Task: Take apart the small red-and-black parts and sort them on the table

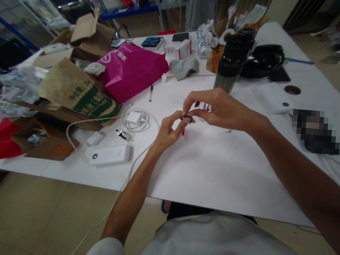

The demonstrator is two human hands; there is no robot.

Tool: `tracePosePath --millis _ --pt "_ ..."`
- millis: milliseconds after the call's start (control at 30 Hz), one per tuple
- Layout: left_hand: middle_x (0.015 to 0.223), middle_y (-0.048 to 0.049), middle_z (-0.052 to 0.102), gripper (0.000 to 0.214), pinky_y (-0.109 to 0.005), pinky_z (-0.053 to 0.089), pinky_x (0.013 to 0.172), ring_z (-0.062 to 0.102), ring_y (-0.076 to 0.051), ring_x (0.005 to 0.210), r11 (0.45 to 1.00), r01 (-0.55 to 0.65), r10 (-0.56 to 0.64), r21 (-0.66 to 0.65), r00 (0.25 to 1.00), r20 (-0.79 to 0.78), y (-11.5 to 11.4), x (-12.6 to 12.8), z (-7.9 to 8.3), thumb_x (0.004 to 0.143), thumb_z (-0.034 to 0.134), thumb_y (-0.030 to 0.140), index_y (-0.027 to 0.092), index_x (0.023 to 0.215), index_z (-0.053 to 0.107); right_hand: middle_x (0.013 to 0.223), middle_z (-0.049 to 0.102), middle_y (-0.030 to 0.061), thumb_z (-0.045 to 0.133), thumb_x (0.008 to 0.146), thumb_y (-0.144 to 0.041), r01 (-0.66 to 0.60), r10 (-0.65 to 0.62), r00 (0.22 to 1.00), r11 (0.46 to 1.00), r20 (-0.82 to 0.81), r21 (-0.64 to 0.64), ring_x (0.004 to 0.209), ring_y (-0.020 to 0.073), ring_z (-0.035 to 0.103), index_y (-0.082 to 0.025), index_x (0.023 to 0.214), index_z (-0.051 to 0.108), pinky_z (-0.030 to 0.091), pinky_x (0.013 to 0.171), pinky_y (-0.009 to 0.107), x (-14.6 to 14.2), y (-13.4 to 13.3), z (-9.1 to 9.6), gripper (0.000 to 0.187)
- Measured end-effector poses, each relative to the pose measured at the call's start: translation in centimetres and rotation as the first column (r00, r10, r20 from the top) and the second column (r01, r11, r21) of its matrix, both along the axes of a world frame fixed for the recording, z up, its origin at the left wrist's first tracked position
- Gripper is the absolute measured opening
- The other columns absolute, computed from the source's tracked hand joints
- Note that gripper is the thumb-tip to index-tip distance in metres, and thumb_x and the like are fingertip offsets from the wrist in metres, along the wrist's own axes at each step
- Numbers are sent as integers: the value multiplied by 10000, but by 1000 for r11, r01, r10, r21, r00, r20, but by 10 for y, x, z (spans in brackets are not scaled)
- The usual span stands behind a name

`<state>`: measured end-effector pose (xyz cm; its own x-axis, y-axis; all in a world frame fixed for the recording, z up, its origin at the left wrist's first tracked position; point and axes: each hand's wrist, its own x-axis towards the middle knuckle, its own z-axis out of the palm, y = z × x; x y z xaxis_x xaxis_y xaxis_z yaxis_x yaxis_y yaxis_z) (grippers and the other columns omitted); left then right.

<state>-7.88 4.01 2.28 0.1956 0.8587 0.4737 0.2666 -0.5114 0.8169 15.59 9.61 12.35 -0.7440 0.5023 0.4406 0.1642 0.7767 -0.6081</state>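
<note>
Over the white table (pixel 214 166) my two hands meet, fingertips together. My left hand (pixel 171 129) is closed in a pinch on a small dark piece (pixel 189 118). From above, my right hand (pixel 211 107) has its thumb and forefinger pinched at the same piece, whose kind is too small and blurred to tell. A little red bit (pixel 183 132) shows just below the fingertips. Behind my right hand, small red and silver pieces (pixel 204 106) are partly hidden by the fingers. A dark bottle (pixel 232 59) stands beyond that hand.
Left of my hands lie a white power bank (pixel 110 155), a coiled cable (pixel 147 121) and a white charger (pixel 134 118). Farther back are a pink bag (pixel 133 69), a brown paper sack (pixel 70 86) and cardboard boxes (pixel 43 145). A white cable hangs over the front edge.
</note>
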Motion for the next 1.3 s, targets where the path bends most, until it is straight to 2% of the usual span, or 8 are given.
tracePosePath --millis 133,267,467,600,833,1033,1200,1300 --pt "1130 -108 879 539 -449 629 1059 812 -289 1119 994 83 -76 -68 992 104 0 1 4 1132 734 733 218 1109 891 1083 869 43 780 1056 -348 -14 9 998 997 -67 -75 1009 244 763 -252 1121 841 592 967 412 -1 -2 4 131" --pt "1070 -123 884 534 -461 662 925 827 -300 1033 950 249 -214 -187 959 186 -3 -3 13 1094 793 736 225 1184 916 1059 869 46 872 1028 -446 -121 92 986 968 -137 -221 956 232 779 -242 1106 831 633 940 424 1 -4 8 222" --pt "958 -135 858 547 -501 664 828 827 -317 898 761 554 -483 -338 831 275 -9 -15 23 1032 847 771 253 1180 939 1014 868 59 978 953 -605 -299 205 943 866 -261 -402 926 210 810 -213 1087 808 677 860 379 2 -15 13 448" --pt "902 -151 835 561 -468 637 752 801 -296 808 641 660 -575 -392 751 326 -11 -11 25 1023 866 753 212 1154 931 1022 865 60 1004 927 -594 -292 165 931 871 -325 -396 964 221 829 -221 1060 802 702 883 390 0 -27 19 445" --pt "966 -65 831 677 -358 616 791 769 -206 824 853 406 -251 -329 871 422 3 -3 9 1023 887 739 266 1491 762 1106 878 53 993 927 -552 73 -189 916 946 -354 -317 1040 247 830 -277 1073 848 722 1028 461 21 -33 3 343" --pt "1069 -67 859 692 -336 637 848 795 -171 849 886 283 -104 -367 893 439 15 -10 -1 1012 927 665 265 1522 685 1266 877 98 902 980 -563 460 -511 823 856 -249 -236 1226 329 819 -319 1116 880 682 1180 595 76 -30 -43 280" --pt "1086 -74 876 767 -350 664 883 826 -181 873 888 250 -83 -386 913 400 16 -10 -4 954 990 609 256 1544 650 1266 882 128 839 1008 -572 579 -596 785 803 -167 -143 1229 367 815 -320 1007 863 661 1183 669 116 -34 -85 253" --pt "1075 -74 877 768 -359 675 884 841 -193 878 896 221 -86 -385 937 337 16 -10 -4 953 986 615 244 1539 657 1236 888 119 806 1020 -585 561 -572 815 818 -91 -124 1114 340 824 -320 1006 859 696 1089 627 131 -32 -104 271"
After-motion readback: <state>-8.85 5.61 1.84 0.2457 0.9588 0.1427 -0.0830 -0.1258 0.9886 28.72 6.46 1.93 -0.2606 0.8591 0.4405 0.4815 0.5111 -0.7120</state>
